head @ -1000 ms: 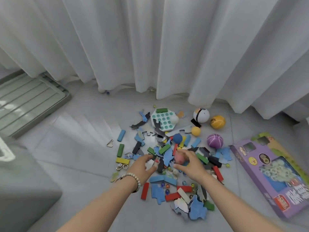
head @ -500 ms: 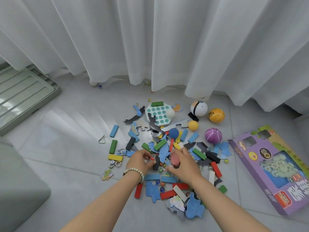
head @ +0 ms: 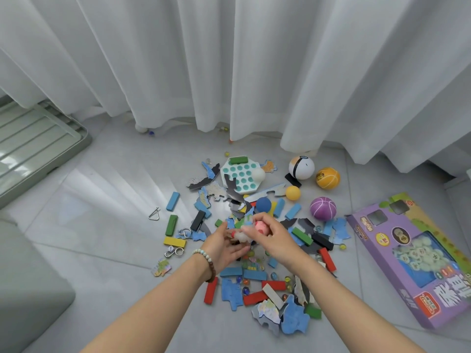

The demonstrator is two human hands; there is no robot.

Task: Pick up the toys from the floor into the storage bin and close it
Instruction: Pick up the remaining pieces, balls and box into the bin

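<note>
— What sits farthest left?

— A corner of the grey storage bin (head: 30,289), at the lower edge. Behind it and apart from it, its ribbed lid (head: 38,149) lies flat on the floor by the white curtain (head: 229,59).

— And next?

— Loose bits at the left rim of the heap: a metal triangle (head: 154,214), a blue block (head: 172,201), a green block (head: 171,224), and a yellow block (head: 174,241) with a die (head: 170,249) just beside it.

— Your hands?

— Both are over the middle of the heap of toys (head: 254,275), which lies on the tiles well apart from the bin. My left hand (head: 224,247), with a bead bracelet (head: 204,258) on the wrist, has its fingers curled under a whitish piece (head: 240,235). What that piece is I cannot tell. My right hand (head: 272,240) is curled round a pink ball (head: 261,227), and its fingertips touch the same whitish piece.

— And to the right?

— A purple ball (head: 323,208) sits at the heap's edge. Behind it, near the curtain hem, are an orange ball (head: 327,178) and a white-and-orange ball (head: 301,168). Farthest right, a purple box (head: 413,253) lies flat on the tiles.
</note>
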